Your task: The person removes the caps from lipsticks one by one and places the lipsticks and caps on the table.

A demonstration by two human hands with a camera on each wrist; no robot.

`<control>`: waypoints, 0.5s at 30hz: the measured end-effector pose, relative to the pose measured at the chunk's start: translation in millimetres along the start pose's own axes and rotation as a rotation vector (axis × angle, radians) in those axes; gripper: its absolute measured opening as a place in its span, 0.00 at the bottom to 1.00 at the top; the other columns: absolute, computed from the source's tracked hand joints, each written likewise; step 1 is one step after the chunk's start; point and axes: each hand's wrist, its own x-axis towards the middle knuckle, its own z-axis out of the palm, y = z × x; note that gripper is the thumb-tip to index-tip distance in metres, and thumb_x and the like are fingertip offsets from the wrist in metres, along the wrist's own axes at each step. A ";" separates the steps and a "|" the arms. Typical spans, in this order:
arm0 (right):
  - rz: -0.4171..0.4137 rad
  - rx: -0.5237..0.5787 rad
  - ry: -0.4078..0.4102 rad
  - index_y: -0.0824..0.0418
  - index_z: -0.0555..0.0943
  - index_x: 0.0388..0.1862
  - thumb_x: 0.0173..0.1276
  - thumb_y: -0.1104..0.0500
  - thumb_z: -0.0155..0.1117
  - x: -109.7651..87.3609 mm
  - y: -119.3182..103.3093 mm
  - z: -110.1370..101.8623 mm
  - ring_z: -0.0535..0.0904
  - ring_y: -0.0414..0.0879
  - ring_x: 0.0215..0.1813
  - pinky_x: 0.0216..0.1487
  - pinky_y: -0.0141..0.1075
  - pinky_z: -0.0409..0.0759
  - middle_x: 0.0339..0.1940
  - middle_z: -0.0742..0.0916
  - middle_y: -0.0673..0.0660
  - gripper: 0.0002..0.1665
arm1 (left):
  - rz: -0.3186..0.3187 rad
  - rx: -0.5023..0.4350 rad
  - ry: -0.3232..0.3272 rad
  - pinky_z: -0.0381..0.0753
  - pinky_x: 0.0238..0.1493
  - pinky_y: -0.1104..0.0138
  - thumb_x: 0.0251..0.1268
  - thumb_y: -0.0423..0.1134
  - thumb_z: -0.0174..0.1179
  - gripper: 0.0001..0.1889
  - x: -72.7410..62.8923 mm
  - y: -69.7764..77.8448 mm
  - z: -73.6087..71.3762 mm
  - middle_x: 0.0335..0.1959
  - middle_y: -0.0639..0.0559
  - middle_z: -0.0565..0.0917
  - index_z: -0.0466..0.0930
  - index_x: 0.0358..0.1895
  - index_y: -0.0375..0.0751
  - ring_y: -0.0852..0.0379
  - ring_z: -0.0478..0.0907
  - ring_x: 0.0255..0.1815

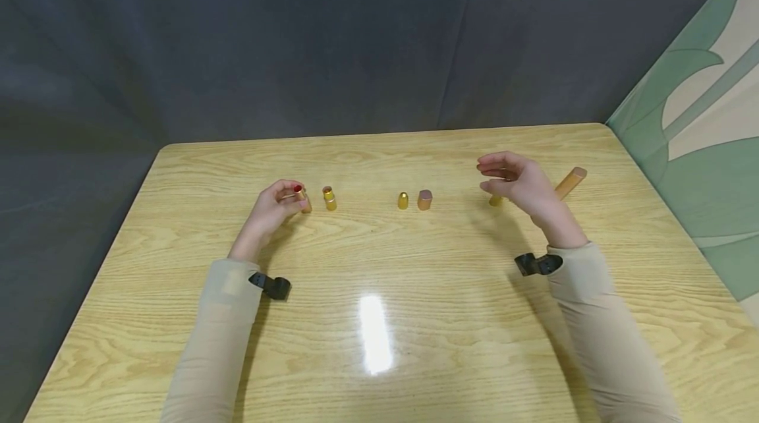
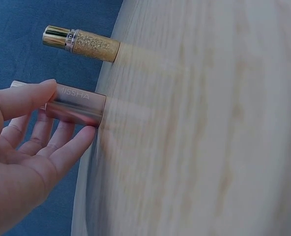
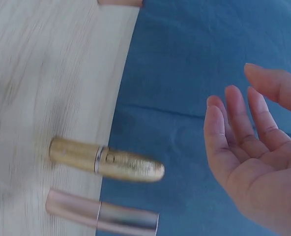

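At the left, my left hand (image 1: 274,207) grips an upright rose-gold lipstick tube (image 2: 84,101) marked MISSHA between thumb and fingers. Its base meets the table, and dark red shows at its uncapped top in the head view. Just right of it stands a gold glitter lipstick tube (image 1: 329,199), untouched. My right hand (image 1: 522,189) hovers with loosely bent fingers, holding nothing. Partly hidden beneath it is a gold lipstick with a rounded top (image 3: 106,160). Beyond that stands a rose-gold lipstick (image 1: 571,183), seen beside the gold one in the right wrist view.
Mid-table stand a small gold bullet-shaped piece (image 1: 403,200) and a short rose-gold piece (image 1: 425,199), side by side. The light wood table (image 1: 332,265) ends at a dark curtain (image 1: 308,47). A green patterned cloth (image 1: 711,146) hangs at the right.
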 end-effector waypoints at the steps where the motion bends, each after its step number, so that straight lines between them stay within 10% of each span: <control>1: 0.001 -0.004 0.010 0.61 0.70 0.63 0.69 0.61 0.60 -0.7 1.2 -2.2 0.72 0.25 0.50 0.47 0.18 0.75 0.60 0.77 0.56 0.24 | -0.001 0.001 0.000 0.72 0.57 0.70 0.68 0.32 0.55 0.24 0.0 0.1 0.0 0.59 0.41 0.71 0.64 0.65 0.32 0.44 0.67 0.68; 15: -0.012 -0.026 0.140 0.54 0.73 0.55 0.67 0.65 0.61 -7.3 19.1 -23.2 0.74 0.21 0.44 0.44 0.14 0.73 0.42 0.77 0.31 0.19 | 0.012 -0.020 -0.002 0.72 0.54 0.71 0.68 0.31 0.55 0.23 1.5 -0.2 -0.2 0.54 0.48 0.72 0.64 0.65 0.32 0.44 0.67 0.68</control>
